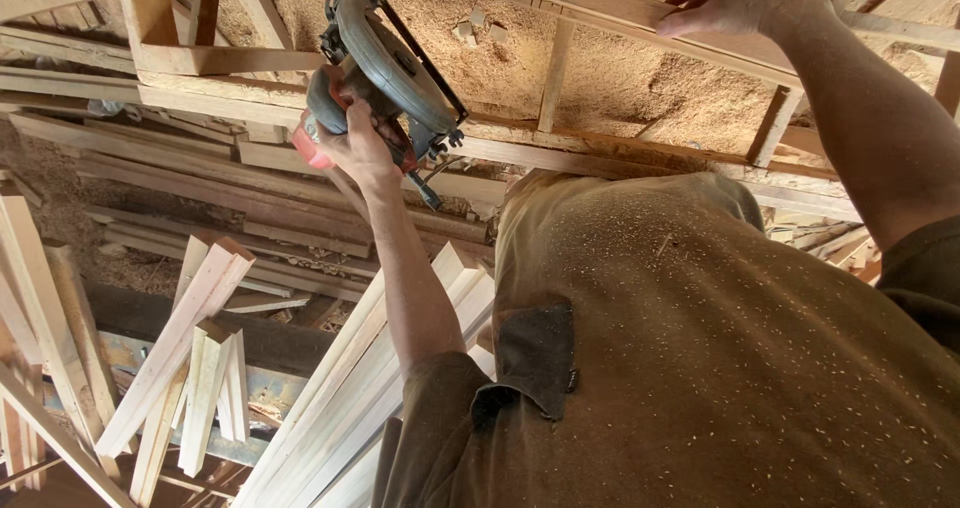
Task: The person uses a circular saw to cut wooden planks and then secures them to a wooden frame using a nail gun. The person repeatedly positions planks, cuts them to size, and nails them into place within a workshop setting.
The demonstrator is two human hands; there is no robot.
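My left hand [358, 146] grips the handle of a hand-held circular saw [388, 60], grey-black with a red part, lifted in the air above a wooden frame [250, 60]. My right hand [722, 2] is closed on a long pale wooden strip [620, 13] at the top right, which lies across other rails. The saw's round guard faces up and to the right, and the saw is apart from the strip. My shirt [700, 348], speckled with sawdust, fills the lower right.
Thick sawdust [620, 83] covers the ground between the frame rails. A bundle of long pale slats [360, 388] leans at bottom centre. Loose cut slats [200, 358] and older planks [200, 183] are stacked at the left.
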